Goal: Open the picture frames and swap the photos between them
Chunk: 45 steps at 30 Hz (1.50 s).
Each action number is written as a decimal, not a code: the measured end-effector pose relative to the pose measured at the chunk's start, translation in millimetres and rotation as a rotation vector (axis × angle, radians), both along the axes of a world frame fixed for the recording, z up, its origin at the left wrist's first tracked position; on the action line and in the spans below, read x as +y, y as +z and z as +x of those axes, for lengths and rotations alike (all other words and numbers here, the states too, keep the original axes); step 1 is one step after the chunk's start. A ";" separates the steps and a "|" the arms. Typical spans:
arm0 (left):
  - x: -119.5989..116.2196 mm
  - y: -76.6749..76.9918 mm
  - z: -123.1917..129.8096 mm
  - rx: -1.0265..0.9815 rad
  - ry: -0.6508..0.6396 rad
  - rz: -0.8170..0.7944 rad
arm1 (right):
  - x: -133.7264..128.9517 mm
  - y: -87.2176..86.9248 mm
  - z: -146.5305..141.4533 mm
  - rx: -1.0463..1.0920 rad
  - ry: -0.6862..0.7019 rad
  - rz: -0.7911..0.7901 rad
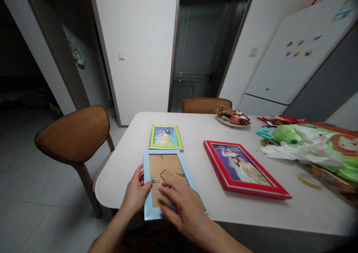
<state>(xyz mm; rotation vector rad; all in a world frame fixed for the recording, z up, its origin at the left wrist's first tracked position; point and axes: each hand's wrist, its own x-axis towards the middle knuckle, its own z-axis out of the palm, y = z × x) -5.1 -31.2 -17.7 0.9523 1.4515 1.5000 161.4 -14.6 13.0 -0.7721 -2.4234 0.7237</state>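
Supporting tabletop (194,161): white, round-cornered.
Red rectangular picture frame (243,169): face up, right.
Light-blue rectangular picture frame (167,165): brown back up, at the near edge.
Lime-green rectangular picture frame (166,137): face up, just beyond.
Bare right hand (186,204): parted fingers over the brown back, contact unclear.
Bare left hand (137,191): gripping the light-blue frame's left edge.
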 end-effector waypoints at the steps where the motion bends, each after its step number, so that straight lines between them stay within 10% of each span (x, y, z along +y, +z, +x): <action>1: 0.3 -2.9 -1.5 0.074 0.008 -0.009 | 9.8 -1.4 5.0 -0.012 -0.060 0.026; 7: -0.9 -6.0 -2.8 0.544 0.046 -0.080 | 63.2 -11.8 28.4 -0.211 -0.344 0.129; 16: -11.8 -7.0 3.8 0.881 -0.008 -0.026 | 70.0 -18.6 23.5 -0.303 -0.368 0.189; 25: -11.9 -6.2 3.1 0.898 -0.006 -0.036 | 65.9 -12.4 18.3 -0.275 -0.379 0.239; 32: -12.2 -11.3 2.3 0.933 -0.006 -0.004 | 42.2 -6.3 -28.6 -0.238 -0.071 0.189; 45: -11.6 -12.7 2.7 0.895 -0.007 0.043 | 41.6 -17.7 -58.0 -0.343 -0.191 0.243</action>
